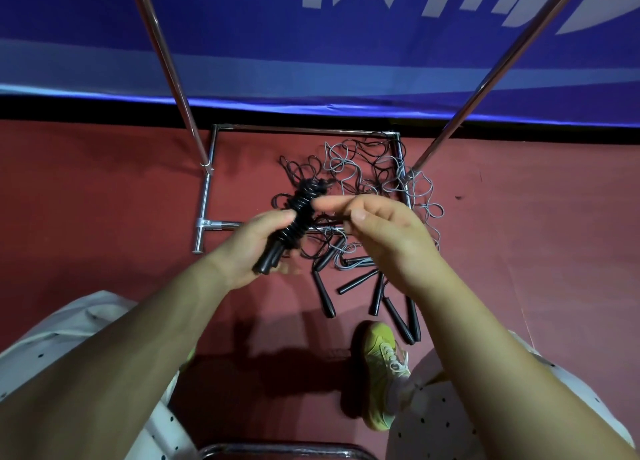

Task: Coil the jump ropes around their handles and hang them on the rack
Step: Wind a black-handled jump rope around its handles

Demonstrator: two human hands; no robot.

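My left hand grips a pair of black handles with black rope coiled tightly round them, the coiled jump rope, held up at centre. My right hand pinches the free end of that black rope just right of the coil. Below on the red floor lies a tangle of loose black and grey ropes. Several black handles fan out from the tangle toward my foot. The chrome rack stands over the pile, its two uprights rising to the top corners.
A blue banner wall closes off the far side. My yellow-green shoe stands just below the loose handles. A chrome tube runs along the bottom edge. Red floor lies open at left and right.
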